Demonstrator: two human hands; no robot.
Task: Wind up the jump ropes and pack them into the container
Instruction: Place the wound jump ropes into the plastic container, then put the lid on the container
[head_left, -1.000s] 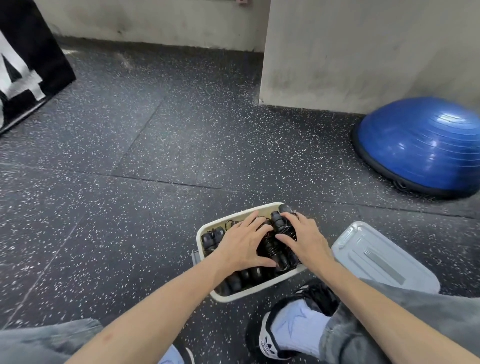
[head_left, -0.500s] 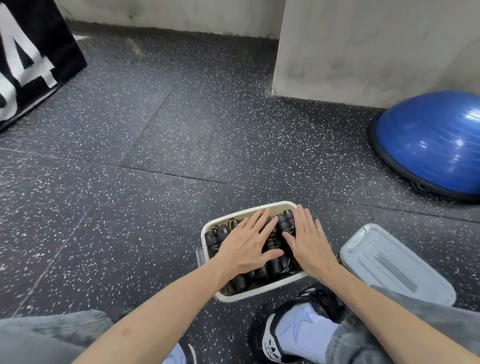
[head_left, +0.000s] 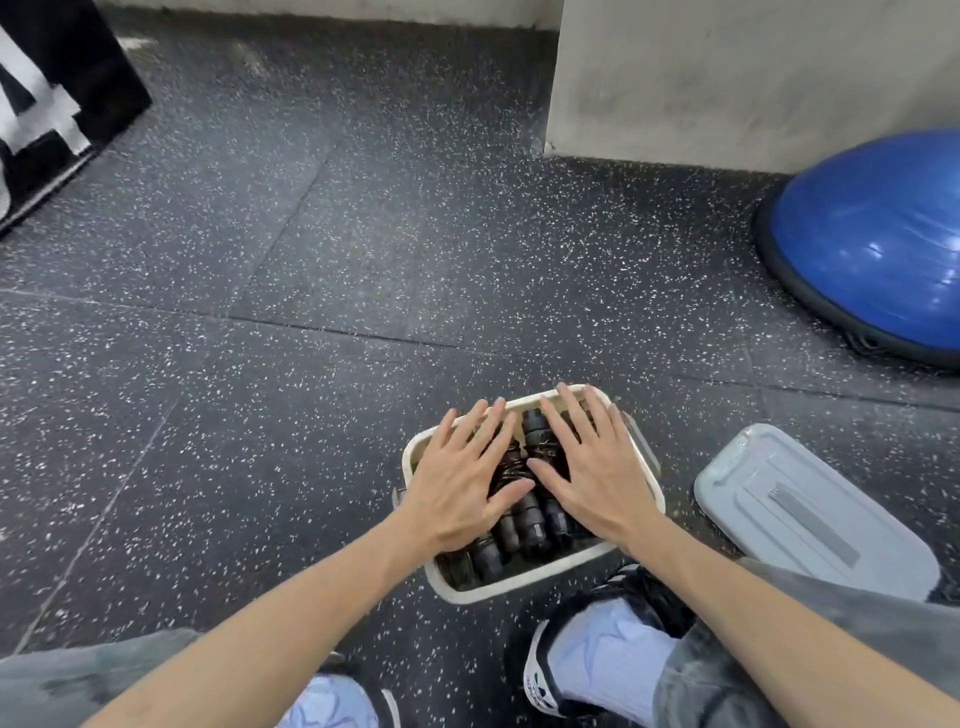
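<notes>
A white rectangular container (head_left: 524, 586) sits on the speckled floor in front of me, filled with several wound black jump ropes (head_left: 524, 519) and their handles. My left hand (head_left: 460, 478) lies flat on the left half of the ropes, fingers straight and spread. My right hand (head_left: 592, 470) lies flat on the right half, fingers straight, fingertips reaching the container's far rim. Both palms cover most of the ropes; only a strip between the hands and the near handles shows.
The container's grey lid (head_left: 810, 509) lies on the floor to the right. A blue half-ball trainer (head_left: 878, 244) stands at the far right by a concrete pillar (head_left: 753, 78). A black sign (head_left: 47, 98) leans at far left. My shoes (head_left: 597, 660) are just below the container.
Both hands went from curled fingers working among the ropes to flat, spread palms pressing on top of them. The right hand slid further toward the far rim.
</notes>
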